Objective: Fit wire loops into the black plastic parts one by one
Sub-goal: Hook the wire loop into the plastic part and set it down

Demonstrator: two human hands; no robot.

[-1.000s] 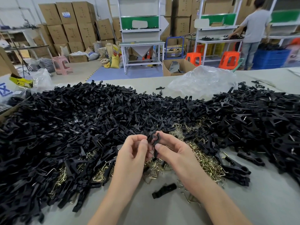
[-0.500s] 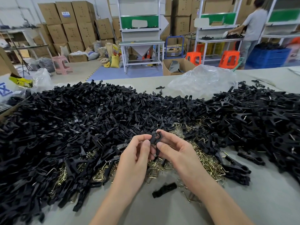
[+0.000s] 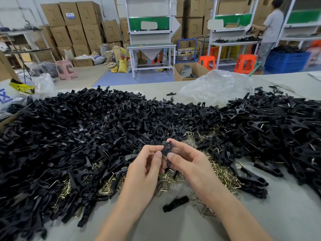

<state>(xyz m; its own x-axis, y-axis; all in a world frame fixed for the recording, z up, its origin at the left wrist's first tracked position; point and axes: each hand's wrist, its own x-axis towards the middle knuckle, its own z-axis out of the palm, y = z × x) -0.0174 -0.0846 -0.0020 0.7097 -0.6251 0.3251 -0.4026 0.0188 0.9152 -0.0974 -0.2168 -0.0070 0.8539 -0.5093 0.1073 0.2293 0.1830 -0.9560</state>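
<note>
Clear plastic bag (image 3: 217,86) lies crumpled on the worktop (image 3: 286,214), beyond the right grip (image 3: 189,164). Farther back: orange stools (image 3: 245,63), a blue crate (image 3: 286,61), and cardboard boxes (image 3: 74,26) stacked far left.

A: Is anything seated in the held black part (image 3: 167,148)?
B: Can't tell; fingers (image 3: 174,156) cover its lower half.
A: The pile (image 3: 69,136)?
B: Cut by both side edges, burying most wire loops (image 3: 224,173).
</note>
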